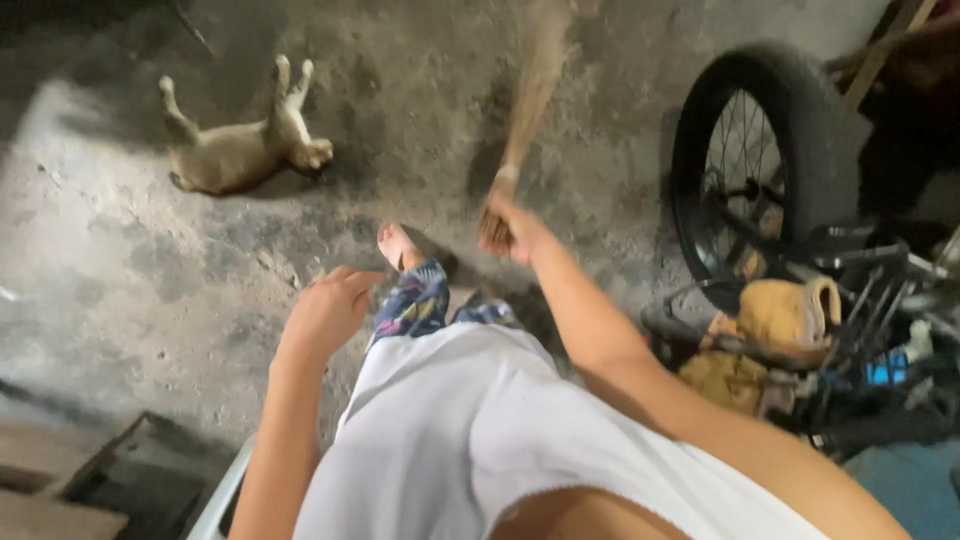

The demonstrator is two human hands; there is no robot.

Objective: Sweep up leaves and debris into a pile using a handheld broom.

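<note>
Beside the bicycle wheel (745, 165), a grass broom (525, 110) is gripped by the right hand (515, 228); the left hand (330, 310) is held slack, empty.

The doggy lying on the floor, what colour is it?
The dog is pale tan with lighter, whitish legs, seen best in the head view.

My right hand (512, 232) is closed around the bound handle of a straw-coloured soft grass broom (530, 95), whose blurred bristles reach out over the stained grey concrete floor (120, 270). My left hand (330, 308) hangs empty with fingers loosely curled, just beside my patterned blue trouser leg (415, 300). A tan and white dog (240, 145) lies on its side, well apart. A black spoked bicycle wheel (745, 160) stands to my right.
</note>
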